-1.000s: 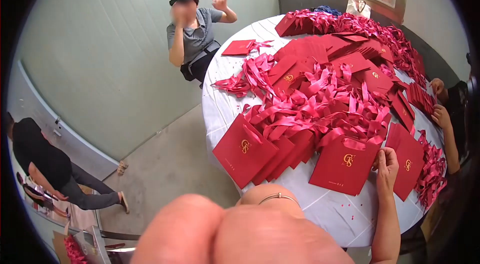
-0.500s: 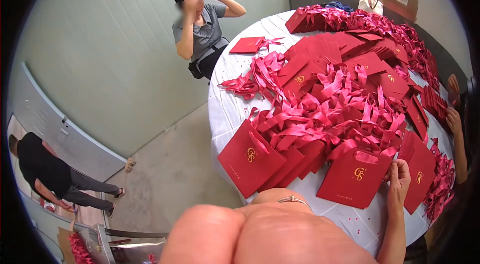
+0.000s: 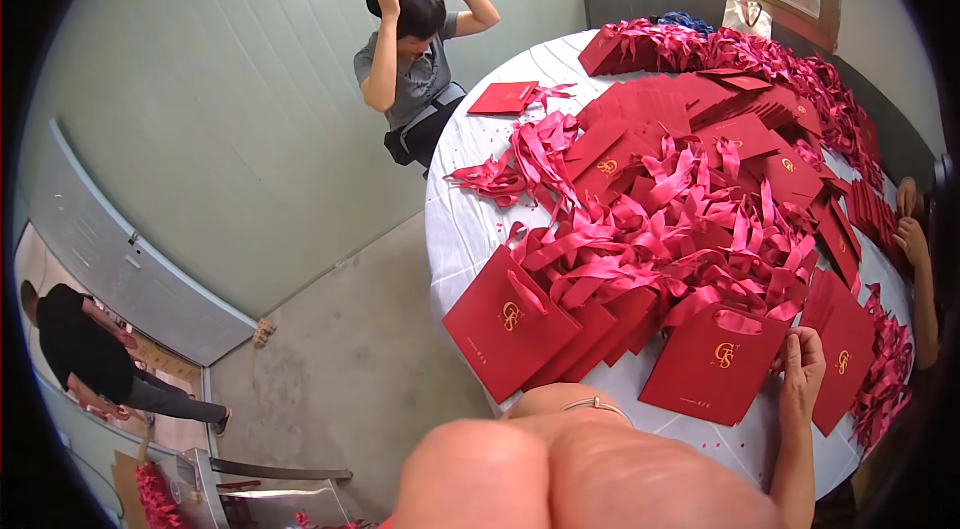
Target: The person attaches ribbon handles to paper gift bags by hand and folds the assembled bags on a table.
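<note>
Our left hand (image 3: 590, 477) is close to the camera; its grip we cannot tell. At the near side of the counter (image 3: 448, 259), the red bag (image 3: 708, 374) points its ribbon end away, long axis unclear. Our right hand (image 3: 802, 367) pinches its right edge.

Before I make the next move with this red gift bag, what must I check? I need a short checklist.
1. Right hand grips the side edge of the front gift bag: ok.
2. Gold logo faces the camera: ok.
3. Left hand is at the bag: not ok, it appears raised close to the camera.
4. Ribbon handles in the pile lie apart: not ok, they overlap in a heap.
5. Bag is empty inside: cannot tell.
6. Co-worker's hands at the right are away from this bag: ok.
</note>
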Demonstrator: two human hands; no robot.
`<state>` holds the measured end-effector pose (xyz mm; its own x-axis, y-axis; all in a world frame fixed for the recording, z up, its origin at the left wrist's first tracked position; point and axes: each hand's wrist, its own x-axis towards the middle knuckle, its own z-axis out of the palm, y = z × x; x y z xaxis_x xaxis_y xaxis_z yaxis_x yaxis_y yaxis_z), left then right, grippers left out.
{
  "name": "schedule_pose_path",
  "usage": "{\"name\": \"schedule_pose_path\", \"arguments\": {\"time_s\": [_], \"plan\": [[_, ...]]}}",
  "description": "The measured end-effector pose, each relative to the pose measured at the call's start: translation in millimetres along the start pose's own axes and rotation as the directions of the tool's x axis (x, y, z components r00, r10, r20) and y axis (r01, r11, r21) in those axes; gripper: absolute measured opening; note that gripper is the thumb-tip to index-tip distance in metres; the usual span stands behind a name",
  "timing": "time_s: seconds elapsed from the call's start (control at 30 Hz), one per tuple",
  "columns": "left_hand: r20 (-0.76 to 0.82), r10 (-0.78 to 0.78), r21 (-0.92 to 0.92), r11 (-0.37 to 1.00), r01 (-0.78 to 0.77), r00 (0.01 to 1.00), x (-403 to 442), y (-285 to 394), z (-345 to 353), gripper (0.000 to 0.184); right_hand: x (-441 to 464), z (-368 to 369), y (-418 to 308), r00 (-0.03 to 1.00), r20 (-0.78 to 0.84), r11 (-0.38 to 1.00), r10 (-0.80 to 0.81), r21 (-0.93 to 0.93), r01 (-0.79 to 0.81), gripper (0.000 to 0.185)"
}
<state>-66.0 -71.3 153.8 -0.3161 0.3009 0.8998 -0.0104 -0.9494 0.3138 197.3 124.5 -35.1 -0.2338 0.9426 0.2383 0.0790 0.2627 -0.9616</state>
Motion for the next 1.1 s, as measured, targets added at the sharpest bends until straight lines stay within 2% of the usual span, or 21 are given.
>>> {"name": "schedule_pose_path", "arguments": {"time_s": [1.1], "plan": [[0.132,0.052,-0.034,0.998,-0.048,0.990,21,23,-12,0.043,1,-2,-3,0.999,0.028,0.998,0.025,0.060,-0.027,0.015]]}}
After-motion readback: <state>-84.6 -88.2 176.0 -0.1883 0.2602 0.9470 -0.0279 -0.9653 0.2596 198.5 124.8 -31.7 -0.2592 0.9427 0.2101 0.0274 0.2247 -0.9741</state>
